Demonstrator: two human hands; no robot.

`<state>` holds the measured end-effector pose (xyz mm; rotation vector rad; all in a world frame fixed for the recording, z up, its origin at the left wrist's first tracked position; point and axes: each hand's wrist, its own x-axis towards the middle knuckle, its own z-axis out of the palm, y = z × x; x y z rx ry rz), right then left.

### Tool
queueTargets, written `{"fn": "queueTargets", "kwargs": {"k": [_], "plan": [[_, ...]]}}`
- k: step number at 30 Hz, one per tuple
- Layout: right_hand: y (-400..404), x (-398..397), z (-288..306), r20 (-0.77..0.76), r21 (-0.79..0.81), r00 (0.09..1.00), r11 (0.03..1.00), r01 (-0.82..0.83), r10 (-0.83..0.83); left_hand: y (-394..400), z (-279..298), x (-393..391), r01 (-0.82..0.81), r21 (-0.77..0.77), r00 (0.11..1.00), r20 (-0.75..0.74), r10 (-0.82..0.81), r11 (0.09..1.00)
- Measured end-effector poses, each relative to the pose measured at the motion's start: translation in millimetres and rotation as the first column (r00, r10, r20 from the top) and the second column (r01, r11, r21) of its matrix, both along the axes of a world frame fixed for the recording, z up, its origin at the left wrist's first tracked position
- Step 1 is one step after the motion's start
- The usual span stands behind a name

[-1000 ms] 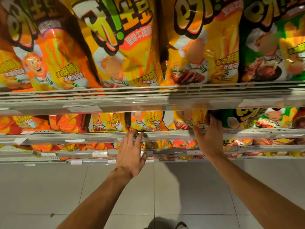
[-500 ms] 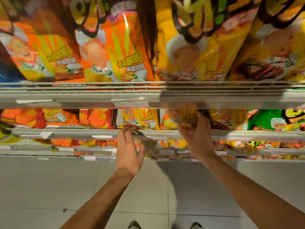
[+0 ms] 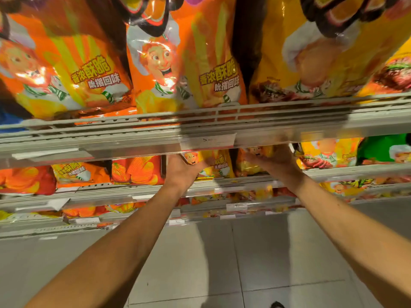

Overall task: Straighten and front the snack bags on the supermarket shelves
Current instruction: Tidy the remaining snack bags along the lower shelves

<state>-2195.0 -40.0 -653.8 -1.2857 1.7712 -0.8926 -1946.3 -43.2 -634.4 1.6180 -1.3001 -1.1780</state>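
Snack bags stand in rows on grey shelves. Both my hands reach under the lip of the upper shelf [image 3: 206, 130] to the second shelf. My left hand [image 3: 181, 172] holds the left edge of an orange-yellow snack bag [image 3: 219, 166]. Its thumb lies across the bag's front and its fingers are hidden behind the shelf lip. My right hand [image 3: 277, 162] rests with stretched fingers on the front of the neighbouring yellow bag [image 3: 249, 165]. This hand is blurred.
Large orange bags [image 3: 182, 63] and a yellow bag [image 3: 311, 58] fill the upper shelf. Red-orange bags [image 3: 138, 171] stand left of my hands, a green bag [image 3: 382, 148] to the right. Lower shelves [image 3: 142, 196] and grey floor tiles [image 3: 211, 263] lie below.
The view has shifted left along the shelves. Both hands have risen from the second shelf's front rail onto the bags, the left hand taking hold of the orange-yellow bag.
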Motion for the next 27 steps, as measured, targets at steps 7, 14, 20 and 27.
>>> {"fn": "queueTargets", "kwargs": {"k": [7,14,20,27], "plan": [[3.6,11.5,3.8,-0.080,0.000,0.991,0.994,0.111,-0.111,-2.3,-5.0,5.3,-0.099,0.128,0.993,-0.045,0.106,0.987],[15.0,31.5,17.7,-0.379,-0.101,0.901,0.978,0.185,-0.210,3.6,1.0,10.6,-0.168,0.101,0.985,-0.024,0.171,0.981],[39.3,13.7,35.8,-0.251,-0.211,0.917,0.942,0.260,-0.309,14.7,2.5,3.2,-0.201,0.011,0.979,0.028,0.201,0.980],[79.4,-38.3,44.1,-0.157,-0.163,0.930,0.938,0.307,-0.332,16.0,10.4,-49.6,-0.205,-0.016,0.976,0.073,0.205,0.979]]}}
